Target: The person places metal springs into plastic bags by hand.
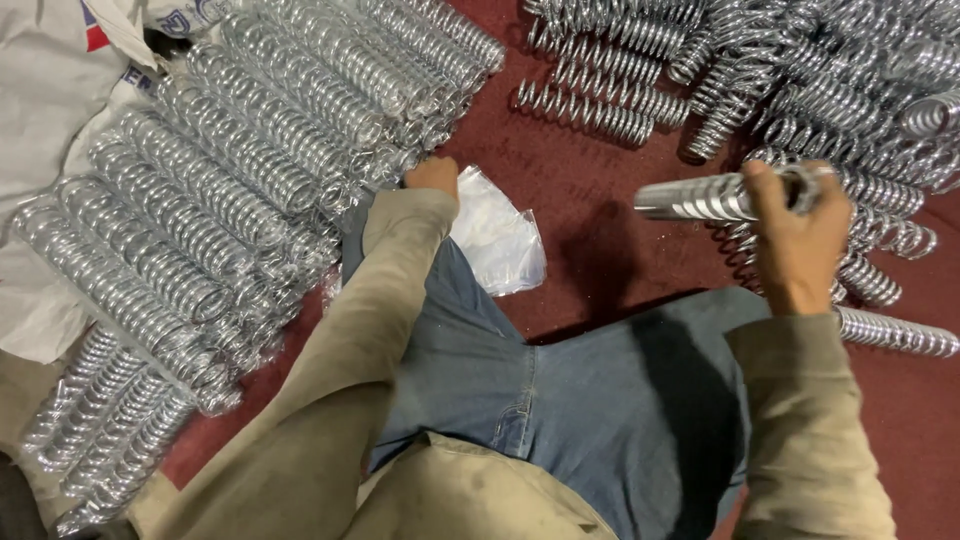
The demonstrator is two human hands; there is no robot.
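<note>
At your far left a white printed sack (45, 110) lies flat under neat rows of bagged silver coil springs (230, 190), which run right up to your left knee, while a strip of bare maroon floor (590, 225) stays open between your legs and the loose spring pile (830, 80) at upper right. Your left hand (433, 177) reaches forward over a clear plastic bag (497, 237) at the rows' edge, its fingers hidden so its grip cannot be told. Your right hand (795, 235) is fisted around a coil spring (715, 197) held level above the floor.
</note>
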